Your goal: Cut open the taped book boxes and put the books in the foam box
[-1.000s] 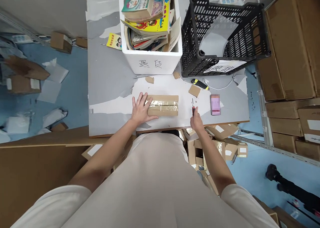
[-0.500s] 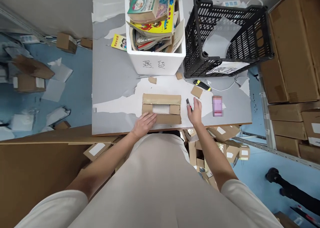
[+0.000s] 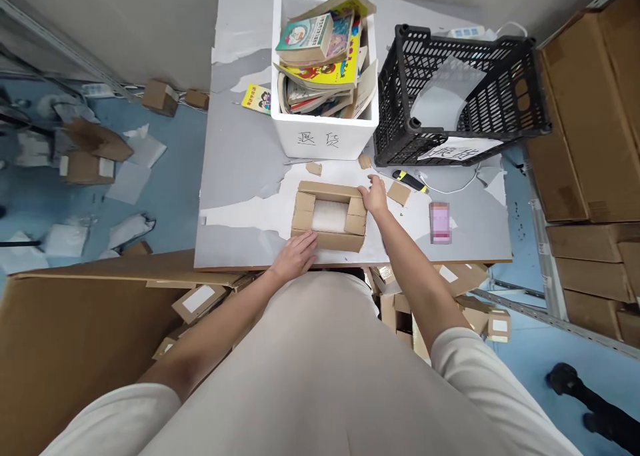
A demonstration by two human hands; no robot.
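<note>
A small cardboard box (image 3: 327, 244) lies on the table with its top flaps partly raised around a middle opening, where something whitish (image 3: 330, 216) shows inside. My left hand (image 3: 296, 255) is closed at the near flap, fingers over its edge on the left side. At the far right corner, my right hand (image 3: 375, 195) grips the box's flap between thumb and fingers. Just right of that hand lie a cardboard scrap (image 3: 399, 193) and a black-and-yellow utility knife (image 3: 410, 181). The small red-and-black cutter from before is out of sight.
Behind the box stands a white foam bin (image 3: 327, 136) full of books, beside a black plastic crate (image 3: 463, 119). A pink, blurred phone-like item (image 3: 441, 223) lies at the right. Cartons (image 3: 580, 256) are stacked beyond the table; a large carton (image 3: 100, 329) stands at the left.
My right hand has moved from the small cutter up and left onto the box's far right corner. The box's flaps have lifted and its opening is wider. The view has shifted slightly.
</note>
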